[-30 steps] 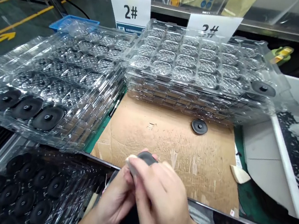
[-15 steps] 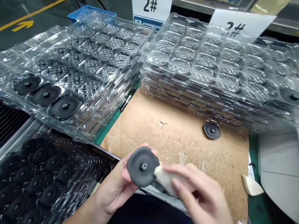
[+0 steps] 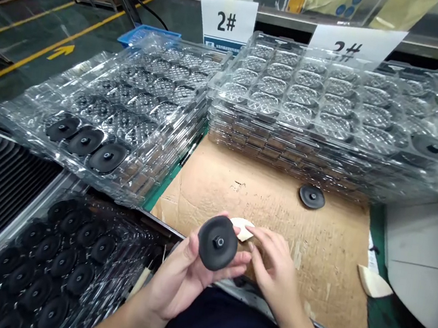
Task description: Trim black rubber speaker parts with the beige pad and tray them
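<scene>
My left hand (image 3: 185,272) holds a black rounded-square plastic part (image 3: 217,244) with a small round stub at its middle. The thumb is at its left edge and the other fingers are behind it and to its right. Just beyond this part, a cream wedge-shaped pad (image 3: 242,229) lies on the cardboard. My right hand (image 3: 275,267) has its fingers apart, the index fingertip at the pad's right edge and the thumb below. A second black part (image 3: 312,197) rests on the cardboard (image 3: 272,194) farther back.
A stack of clear trays (image 3: 126,94) at left carries three black parts in front. Another clear stack (image 3: 296,98) stands behind the cardboard, one black part at its right. Lower left, a tray (image 3: 109,279) holds several black parts. Another cream pad (image 3: 373,283) lies at right.
The cream pad has left my right hand's grip and lies on the cardboard. My right hand's fingers have loosened. My left hand still holds the black part, slightly turned. The view has shifted.
</scene>
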Tool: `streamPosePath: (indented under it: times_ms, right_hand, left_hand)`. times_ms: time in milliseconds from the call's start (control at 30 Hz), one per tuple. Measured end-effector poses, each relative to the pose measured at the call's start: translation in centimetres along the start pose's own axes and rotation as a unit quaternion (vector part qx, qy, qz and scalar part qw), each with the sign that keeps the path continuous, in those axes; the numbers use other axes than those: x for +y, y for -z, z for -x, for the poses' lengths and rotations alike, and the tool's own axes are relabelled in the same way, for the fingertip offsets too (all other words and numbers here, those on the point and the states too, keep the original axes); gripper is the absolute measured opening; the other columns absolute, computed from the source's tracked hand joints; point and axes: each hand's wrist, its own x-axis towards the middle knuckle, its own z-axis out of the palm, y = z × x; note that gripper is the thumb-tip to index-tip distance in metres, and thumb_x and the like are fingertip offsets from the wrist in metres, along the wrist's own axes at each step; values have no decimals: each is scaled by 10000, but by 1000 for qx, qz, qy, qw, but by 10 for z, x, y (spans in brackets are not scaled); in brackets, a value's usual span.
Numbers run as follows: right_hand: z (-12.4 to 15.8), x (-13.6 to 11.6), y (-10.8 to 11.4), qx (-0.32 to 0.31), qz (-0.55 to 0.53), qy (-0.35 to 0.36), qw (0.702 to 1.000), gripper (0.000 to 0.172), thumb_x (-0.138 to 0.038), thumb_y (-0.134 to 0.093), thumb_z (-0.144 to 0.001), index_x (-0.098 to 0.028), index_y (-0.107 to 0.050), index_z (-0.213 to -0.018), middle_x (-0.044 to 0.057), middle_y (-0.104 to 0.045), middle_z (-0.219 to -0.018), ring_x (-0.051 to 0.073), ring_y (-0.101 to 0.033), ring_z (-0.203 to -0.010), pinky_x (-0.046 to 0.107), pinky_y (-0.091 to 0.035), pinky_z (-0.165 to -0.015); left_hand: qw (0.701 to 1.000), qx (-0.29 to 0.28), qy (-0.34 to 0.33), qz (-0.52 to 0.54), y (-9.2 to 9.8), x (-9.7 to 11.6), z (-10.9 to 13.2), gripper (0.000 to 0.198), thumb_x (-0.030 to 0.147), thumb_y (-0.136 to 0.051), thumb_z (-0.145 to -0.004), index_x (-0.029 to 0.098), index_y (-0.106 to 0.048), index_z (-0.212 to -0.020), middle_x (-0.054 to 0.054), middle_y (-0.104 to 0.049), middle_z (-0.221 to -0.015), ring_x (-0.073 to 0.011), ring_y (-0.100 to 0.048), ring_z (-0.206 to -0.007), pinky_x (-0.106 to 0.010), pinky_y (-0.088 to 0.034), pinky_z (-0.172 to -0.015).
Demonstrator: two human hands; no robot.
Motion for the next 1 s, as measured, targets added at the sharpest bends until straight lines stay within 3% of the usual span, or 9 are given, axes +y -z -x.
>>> streamPosePath:
  times_ms: [67, 167, 233, 333, 533, 633, 733, 833, 1000]
  right_hand:
    - [9, -4, 6, -9, -12, -2, 1000, 281, -199, -415, -887, -227, -527, -1143, 63, -600, -1024, 202, -535, -971, 372, -444, -827]
    - [19, -7, 10, -4, -17, -17, 1000, 340, -181, -401, -892, -209, -458, -1226, 68, -597, -991, 197, -541, -937, 366, -448, -807]
    - [22, -8, 13, 3, -25, -13, 1000, 399, -169, -416, -885, -205, -402, -1282, 72, -584, -1010, 198, -531, -954, 377, -434, -830]
    - [23, -13, 21, 17, -46, 39, 998, 467, -124, -448, -864, -213, -364, -1315, 74, -569, -1044, 201, -515, -988, 391, -407, -863]
    - [9, -16, 31, 6, -13, 107, 994, 459, -112, -461, -864, -232, -403, -1303, 81, -568, -1070, 199, -517, -962, 381, -411, -823]
    - [3, -18, 31, -11, -3, 140, 990, 330, -169, -499, -864, -226, -520, -1189, 60, -601, -945, 188, -536, -856, 364, -418, -768]
    - [3, -26, 25, 7, -58, 105, 993, 119, -194, -488, -872, -188, -608, -868, 17, -570, -682, 148, -530, -652, 287, -428, -631]
    - [5, -34, 11, -28, -110, 80, 990, 224, -228, -447, -887, -184, -550, -693, 2, -538, -586, 128, -526, -535, 227, -416, -505]
    - [-1, -25, -27, -222, -141, 143, 954, 309, -336, -374, -913, -210, -626, -786, 17, -635, -670, 142, -612, -606, 194, -477, -553]
  left_hand:
    - [974, 53, -99, -195, 1, -4, -5, 542, 409, -510, -820, 341, -321, -1324, -61, -532, -1250, -253, -588, -1040, -433, -386, -966]
    - [826, 75, -241, -504, 5, -9, -13, 897, 195, -659, -736, 420, -56, -1361, -35, -491, -1247, -205, -482, -1154, -382, -308, -1025]
    - [744, 45, -279, -606, 6, -10, -15, 1031, 127, -681, -701, 423, 65, -1349, -45, -486, -1226, -200, -451, -1172, -393, -302, -1025]
    - [705, 22, -296, -644, 5, -9, -16, 1041, 120, -674, -702, 374, 97, -1354, -76, -488, -1210, -202, -469, -1145, -392, -331, -1002]
    - [736, 39, -269, -621, 1, -7, -13, 1004, 132, -681, -700, 352, 29, -1375, -58, -518, -1226, -184, -471, -1156, -370, -281, -1036]
    - [835, 49, -159, -525, 3, -5, -16, 835, 193, -737, -646, 316, -283, -1336, -38, -533, -1224, -198, -440, -1185, -330, -255, -1045]
    - [902, 68, -38, -426, 11, -6, -16, 276, 371, -630, -743, 171, -634, -934, -54, -645, -865, -181, -593, -886, -301, -427, -846]
    - [913, 120, 7, -390, 34, -6, -5, 358, 428, -460, -848, 135, -582, -682, 25, -522, -544, -91, -511, -502, -250, -443, -539]
    - [883, 293, 61, -362, 106, 20, 60, 213, 324, -512, -846, 121, -577, -851, 10, -589, -717, -82, -541, -556, -238, -475, -511]
